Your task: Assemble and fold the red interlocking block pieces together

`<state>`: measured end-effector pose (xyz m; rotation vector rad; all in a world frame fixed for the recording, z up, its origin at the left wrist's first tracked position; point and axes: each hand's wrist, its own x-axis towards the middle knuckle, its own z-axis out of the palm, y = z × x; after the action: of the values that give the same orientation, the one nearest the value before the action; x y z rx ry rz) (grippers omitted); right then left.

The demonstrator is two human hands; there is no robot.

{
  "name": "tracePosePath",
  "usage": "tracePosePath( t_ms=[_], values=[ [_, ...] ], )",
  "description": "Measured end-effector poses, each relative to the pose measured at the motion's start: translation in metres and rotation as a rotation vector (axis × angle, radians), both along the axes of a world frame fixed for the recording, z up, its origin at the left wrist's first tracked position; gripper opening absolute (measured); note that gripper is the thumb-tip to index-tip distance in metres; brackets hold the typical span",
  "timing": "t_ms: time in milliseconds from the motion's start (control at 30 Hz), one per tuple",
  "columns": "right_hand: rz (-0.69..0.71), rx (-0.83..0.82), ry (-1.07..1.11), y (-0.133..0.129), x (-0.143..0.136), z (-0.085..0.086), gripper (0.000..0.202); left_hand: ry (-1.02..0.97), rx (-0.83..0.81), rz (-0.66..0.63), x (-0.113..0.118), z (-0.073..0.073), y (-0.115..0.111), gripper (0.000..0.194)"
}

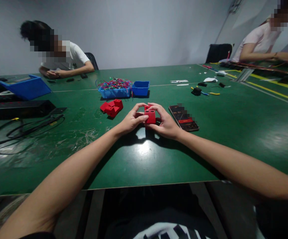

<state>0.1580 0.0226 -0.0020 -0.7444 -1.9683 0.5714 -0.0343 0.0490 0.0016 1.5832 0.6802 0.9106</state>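
Between my two hands is a small red block with slots [150, 117], held just above the green table [134, 166]. My left hand [133, 119] grips its left side with thumb and fingers. On the right side, my right hand [165, 122] closes round it with bent fingers and the thumb below. More red blocks [112, 108] lie in a small pile to the left of my left hand. A phone [183, 118] with a lit timer screen rests just right of my right hand.
Beyond the hands stand a blue bin [115, 93] heaped with coloured wires and a smaller blue bin [141, 89]. Pliers [204, 93] lie at the right. Black cables [29, 129] and a tilted blue tray [27, 88] occupy the left. Two people sit across the table.
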Motion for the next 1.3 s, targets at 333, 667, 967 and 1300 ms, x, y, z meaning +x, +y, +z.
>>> tracePosePath(
  t_ms=[333,667,967,1300],
  values=[
    [0.028,-0.031,0.023,0.001,0.001,-0.002,0.052,-0.078,-0.058,-0.039,0.000,0.000,0.002,0.066],
    [0.005,0.036,-0.014,0.001,0.001,-0.001,0.050,-0.056,-0.032,0.062,0.007,0.003,-0.008,0.062],
    [-0.001,0.021,-0.003,0.000,0.001,0.001,0.051,-0.111,-0.085,0.019,0.008,0.005,-0.008,0.064],
    [-0.002,-0.019,0.019,-0.003,0.001,0.002,0.046,-0.108,-0.039,0.003,0.008,0.004,-0.009,0.061]
  ],
)
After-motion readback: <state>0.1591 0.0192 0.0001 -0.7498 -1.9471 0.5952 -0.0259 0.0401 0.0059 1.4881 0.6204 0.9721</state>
